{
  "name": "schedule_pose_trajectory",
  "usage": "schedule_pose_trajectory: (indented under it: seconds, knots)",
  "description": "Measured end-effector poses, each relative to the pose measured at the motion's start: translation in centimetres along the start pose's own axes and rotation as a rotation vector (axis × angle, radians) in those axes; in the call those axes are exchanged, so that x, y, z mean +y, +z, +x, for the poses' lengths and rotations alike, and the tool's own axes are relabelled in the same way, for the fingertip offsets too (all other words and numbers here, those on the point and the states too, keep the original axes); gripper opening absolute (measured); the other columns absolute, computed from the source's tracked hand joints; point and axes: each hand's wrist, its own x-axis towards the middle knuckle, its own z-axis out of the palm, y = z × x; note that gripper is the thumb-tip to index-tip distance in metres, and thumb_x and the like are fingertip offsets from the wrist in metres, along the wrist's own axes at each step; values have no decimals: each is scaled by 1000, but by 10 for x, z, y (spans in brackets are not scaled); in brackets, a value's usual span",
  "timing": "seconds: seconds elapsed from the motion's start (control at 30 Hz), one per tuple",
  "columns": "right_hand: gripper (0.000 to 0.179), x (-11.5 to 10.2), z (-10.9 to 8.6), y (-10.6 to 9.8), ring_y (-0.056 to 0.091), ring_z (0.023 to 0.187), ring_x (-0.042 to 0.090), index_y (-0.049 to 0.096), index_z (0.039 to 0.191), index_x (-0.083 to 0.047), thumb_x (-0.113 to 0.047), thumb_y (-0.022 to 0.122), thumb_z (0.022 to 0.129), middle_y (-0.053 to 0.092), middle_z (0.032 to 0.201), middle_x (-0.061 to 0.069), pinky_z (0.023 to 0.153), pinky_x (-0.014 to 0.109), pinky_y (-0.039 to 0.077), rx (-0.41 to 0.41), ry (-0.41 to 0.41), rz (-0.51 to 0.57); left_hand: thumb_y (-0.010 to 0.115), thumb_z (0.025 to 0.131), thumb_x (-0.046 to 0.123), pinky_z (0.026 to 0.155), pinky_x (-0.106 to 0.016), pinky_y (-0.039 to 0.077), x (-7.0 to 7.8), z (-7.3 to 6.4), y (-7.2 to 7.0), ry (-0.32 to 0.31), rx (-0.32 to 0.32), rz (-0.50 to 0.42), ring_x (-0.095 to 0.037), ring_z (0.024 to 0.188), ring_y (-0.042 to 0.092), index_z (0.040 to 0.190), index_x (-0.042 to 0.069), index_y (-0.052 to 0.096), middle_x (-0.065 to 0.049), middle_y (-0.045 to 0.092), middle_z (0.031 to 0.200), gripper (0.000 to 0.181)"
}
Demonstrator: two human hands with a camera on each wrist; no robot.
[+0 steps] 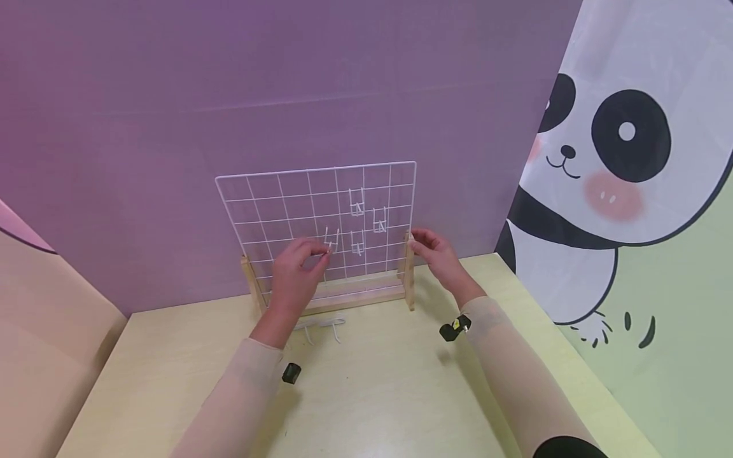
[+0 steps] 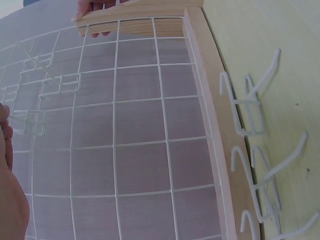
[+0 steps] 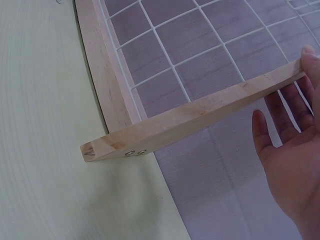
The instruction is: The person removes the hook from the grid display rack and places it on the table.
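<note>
A white wire grid panel (image 1: 336, 168) stands upright in a wooden stand (image 1: 409, 283). My left hand (image 1: 293, 273) pinches a small white wire hook (image 2: 31, 122) between thumb and fingertips, right at the grid's face. Three more such hooks hang on the grid, to the right of that hand: an upper hook (image 1: 357, 208), a right hook (image 1: 380, 226) and a lower hook (image 1: 357, 248). At the right side, my right hand (image 1: 442, 259) grips the top of the stand's upright, its thumb (image 3: 309, 52) on the front edge and its fingers behind.
Several loose white hooks (image 2: 270, 180) lie on the pale wooden table (image 1: 372, 381), just in front of the stand's base bar (image 1: 355, 300). A purple wall (image 1: 172, 140) rises close behind the grid. A panda-printed panel (image 1: 584, 267) borders the table's right side.
</note>
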Motion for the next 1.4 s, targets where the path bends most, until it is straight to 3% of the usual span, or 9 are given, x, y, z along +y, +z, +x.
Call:
schedule_pose_trajectory:
  seconds: [0.27, 0.4, 0.73, 0.9, 1.2, 1.4]
  knots:
    - [39, 0, 2, -1, 61, 130, 25, 63, 146, 2, -15, 67, 112, 68, 138, 15, 124, 49, 45, 10, -19, -9, 89, 87, -9, 84, -42, 65, -3, -10, -2, 91, -22, 64, -32, 93, 76, 99, 0, 80, -14, 77, 99, 17]
    - [38, 0, 2, -1, 62, 127, 21, 64, 146, 2, -14, 68, 111, 69, 135, 11, 123, 48, 47, 14, -25, -7, 89, 87, -8, 85, -48, 65, -4, -16, -2, 116, -42, 79, -33, 93, 76, 99, 0, 80, -13, 77, 97, 18]
    - [38, 0, 3, -1, 64, 122, 17, 64, 144, 4, -13, 69, 111, 71, 130, 8, 120, 44, 49, 18, -33, 10, 89, 86, -9, 89, -48, 65, -10, -27, -2, 121, -118, 105, -33, 98, 76, 100, 1, 80, -11, 78, 100, 19]
    - [38, 0, 3, 1, 64, 124, 18, 65, 144, 3, -14, 70, 110, 72, 131, 7, 121, 44, 48, 18, -31, 6, 89, 86, -8, 86, -47, 65, -14, -33, 3, 136, -133, 114, -30, 95, 75, 98, 2, 79, -8, 78, 99, 19]
    - [38, 1, 3, 1, 64, 122, 17, 65, 143, 4, -13, 70, 110, 72, 128, 5, 122, 45, 47, 14, -36, 23, 89, 88, -6, 86, -47, 65, -14, -43, 12, 90, -190, 97, -27, 92, 75, 101, 5, 80, -6, 76, 98, 18]
    - [37, -1, 1, 2, 64, 124, 19, 65, 143, 2, -14, 70, 110, 72, 130, 6, 121, 44, 48, 13, -28, 20, 89, 88, -6, 86, -45, 66, -15, -49, 18, 121, -211, 102, -28, 94, 76, 100, 4, 80, -7, 77, 100, 19]
